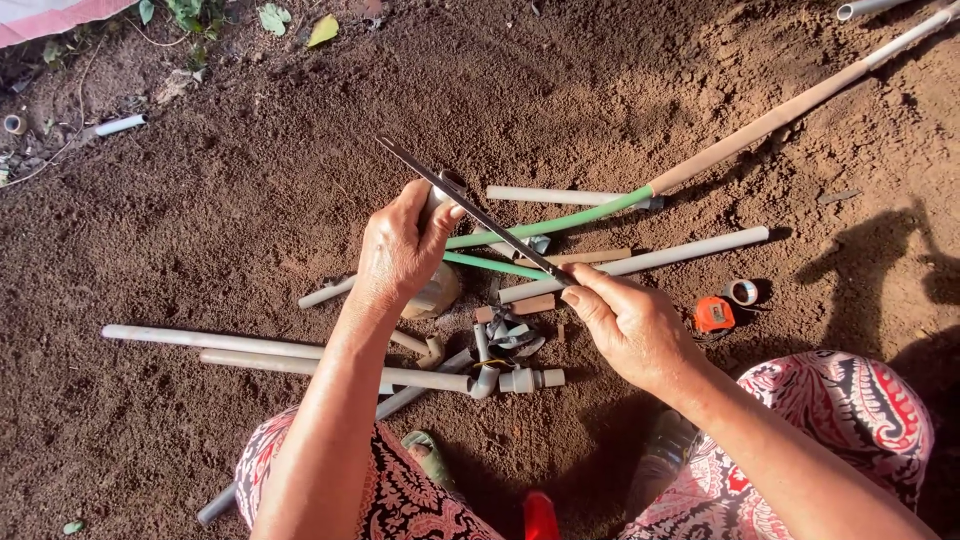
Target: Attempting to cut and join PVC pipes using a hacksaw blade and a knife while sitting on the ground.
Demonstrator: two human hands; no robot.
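My left hand (402, 248) grips the end of a short grey pipe piece (440, 192), held up over the soil. My right hand (630, 322) pinches one end of a thin dark saw blade (470, 210), which lies slanted across the pipe's top end, touching it. Below the hands lie grey plastic pipes (640, 262), two green pipes (550, 224) and a cluster of grey pipe fittings (510, 340).
Brown loose soil (250, 200) covers the ground. An orange tape measure (713, 315) and a roll of tape (742, 292) lie at the right. A long pale pipe (790, 108) runs to the upper right. Long grey pipes (210, 342) lie left. My patterned-cloth knees frame the bottom edge.
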